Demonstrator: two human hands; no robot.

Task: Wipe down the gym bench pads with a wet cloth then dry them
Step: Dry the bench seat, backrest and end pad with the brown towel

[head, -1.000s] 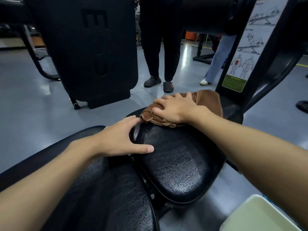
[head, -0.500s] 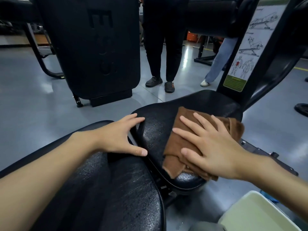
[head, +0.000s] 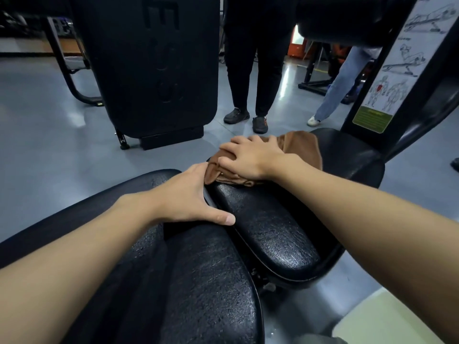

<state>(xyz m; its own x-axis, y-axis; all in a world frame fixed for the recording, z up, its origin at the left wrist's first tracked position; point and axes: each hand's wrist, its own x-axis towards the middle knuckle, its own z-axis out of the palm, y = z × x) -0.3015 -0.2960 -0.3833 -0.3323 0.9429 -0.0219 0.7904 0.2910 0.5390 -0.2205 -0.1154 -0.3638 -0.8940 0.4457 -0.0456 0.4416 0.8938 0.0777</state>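
Head view, left to right: a black shroud (head: 154, 65) stands on the floor at the back, out of the work. The left hand (head: 191, 194) lies flat on the end of the long pad (head: 198, 281). Its fingers are straight and spread and its thumb reaches toward the gap between the pads. It grasps nothing and seems there to brace the body and steady the bench. Its fingertips are just beside the cloth (head: 303, 145), perhaps touching it.

The brown cloth sits bunched on the far left edge of the seat pad (head: 273, 232), the task's thing right where the wiping is happening. The right hand (head: 250, 157) lies palm down on it. Its fingers are laid across the folds, pressing rather than clenching, which suits a sweeping stroke.

Both pads shine in speckles, so this is probably the wet pass, though I cannot tell whether the cloth is damp. Drying looks not yet begun.

Further right, an exercise chart (head: 397, 70) runs up the frame. A pale tub (head: 397, 319) waits at the lower right, likely for rinsing.
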